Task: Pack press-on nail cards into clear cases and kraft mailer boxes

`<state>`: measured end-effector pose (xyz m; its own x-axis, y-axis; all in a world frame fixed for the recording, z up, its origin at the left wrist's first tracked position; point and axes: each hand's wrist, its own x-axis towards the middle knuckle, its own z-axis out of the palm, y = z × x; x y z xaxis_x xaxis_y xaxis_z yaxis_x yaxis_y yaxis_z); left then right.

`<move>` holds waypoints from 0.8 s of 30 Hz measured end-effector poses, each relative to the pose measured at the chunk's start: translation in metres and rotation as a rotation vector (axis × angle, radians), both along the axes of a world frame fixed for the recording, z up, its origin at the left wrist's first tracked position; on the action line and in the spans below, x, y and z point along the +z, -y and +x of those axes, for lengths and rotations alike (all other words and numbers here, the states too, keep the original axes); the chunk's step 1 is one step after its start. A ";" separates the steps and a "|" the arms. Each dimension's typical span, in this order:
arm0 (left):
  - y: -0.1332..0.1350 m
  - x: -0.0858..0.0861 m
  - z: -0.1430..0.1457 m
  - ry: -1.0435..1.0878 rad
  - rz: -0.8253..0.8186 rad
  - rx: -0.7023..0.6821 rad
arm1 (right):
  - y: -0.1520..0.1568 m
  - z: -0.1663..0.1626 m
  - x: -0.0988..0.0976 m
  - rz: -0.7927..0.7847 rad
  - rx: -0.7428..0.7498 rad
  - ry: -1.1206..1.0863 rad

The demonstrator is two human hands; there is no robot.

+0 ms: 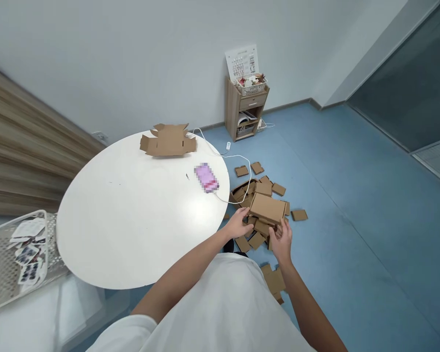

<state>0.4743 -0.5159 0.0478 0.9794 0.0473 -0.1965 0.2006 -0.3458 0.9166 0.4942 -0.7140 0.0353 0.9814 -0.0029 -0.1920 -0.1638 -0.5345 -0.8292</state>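
Observation:
A closed, flat brown cardboard box (pixel 267 208) is between my two hands, above a heap of smaller boxes. My left hand (pixel 238 223) grips its left corner, thumb low and fingers at the side. At the near right corner, the fingers of my right hand (pixel 281 240) are bent against the box edge. Beneath it, several small cardboard boxes (pixel 257 239) lie piled on the floor, partly hidden by the held box and my hands. An unfolded cardboard box blank (pixel 170 140) rests at the far edge of the white oval table (pixel 132 215).
A blurred purple phone-like object (pixel 206 177) lies on the table with a white cable (pixel 250 171) looping over the edge. Loose boxes (pixel 299 215) are scattered on the blue floor. A small wooden cabinet (pixel 233 110) stands by the wall; a white basket (pixel 0 264) is at left.

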 end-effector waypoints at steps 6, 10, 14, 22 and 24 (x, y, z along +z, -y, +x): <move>-0.029 -0.001 -0.043 -0.090 0.014 0.097 | -0.032 -0.005 -0.014 0.104 0.305 -0.059; -0.065 -0.007 -0.100 -0.201 -0.005 0.353 | -0.069 -0.008 -0.012 0.104 0.546 -0.103; -0.093 -0.005 -0.157 -0.244 -0.048 0.616 | -0.116 -0.017 -0.004 0.119 0.728 -0.097; -0.138 0.016 -0.278 -0.142 -0.093 0.917 | -0.224 -0.099 0.012 0.155 1.071 -0.130; -0.149 0.018 -0.316 -0.125 -0.084 0.983 | -0.249 -0.133 0.017 0.168 1.160 -0.138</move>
